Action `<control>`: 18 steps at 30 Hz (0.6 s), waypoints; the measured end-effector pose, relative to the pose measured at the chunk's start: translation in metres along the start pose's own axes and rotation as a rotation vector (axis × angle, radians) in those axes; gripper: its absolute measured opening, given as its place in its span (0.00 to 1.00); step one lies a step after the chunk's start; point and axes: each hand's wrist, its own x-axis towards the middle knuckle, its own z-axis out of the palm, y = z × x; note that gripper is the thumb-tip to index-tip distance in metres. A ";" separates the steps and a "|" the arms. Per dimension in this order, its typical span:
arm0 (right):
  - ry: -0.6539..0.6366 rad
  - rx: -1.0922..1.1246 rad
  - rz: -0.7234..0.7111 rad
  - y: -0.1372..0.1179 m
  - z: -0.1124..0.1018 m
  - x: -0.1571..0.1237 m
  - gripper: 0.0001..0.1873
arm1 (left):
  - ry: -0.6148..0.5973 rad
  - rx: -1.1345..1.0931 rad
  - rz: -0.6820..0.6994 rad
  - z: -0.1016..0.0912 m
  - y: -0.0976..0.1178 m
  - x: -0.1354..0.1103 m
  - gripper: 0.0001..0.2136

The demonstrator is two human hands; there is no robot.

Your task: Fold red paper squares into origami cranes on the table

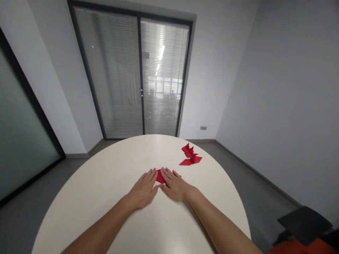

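Observation:
A flat piece of folded red paper (pixel 160 177) lies on the white round table (pixel 111 190), partly covered by my hands. The fingertips of my left hand (pixel 144 188) rest at its left edge, fingers stretched out. Across its right part lies my right hand (pixel 173 185), palm down with fingers extended; a small red tip shows beyond its far side. Both thumbs point inward and almost meet just below the paper. The paper's full shape is hidden under the hands.
Several folded red paper figures (pixel 191 159) stand close together toward the table's back right. A dark chair (pixel 304 224) with something orange beside it is at the lower right. Beyond the table are a glass door with blinds (pixel 122 81) and grey walls.

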 end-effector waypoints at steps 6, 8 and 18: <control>0.009 -0.001 0.024 0.002 -0.003 -0.003 0.38 | 0.068 0.045 0.000 -0.004 -0.001 0.002 0.25; 0.031 -0.020 0.007 0.004 -0.004 -0.003 0.35 | 0.117 0.039 0.002 -0.005 -0.002 0.002 0.23; 0.124 -0.092 -0.060 0.012 -0.007 -0.002 0.31 | 0.201 -0.033 0.091 -0.014 -0.003 -0.002 0.17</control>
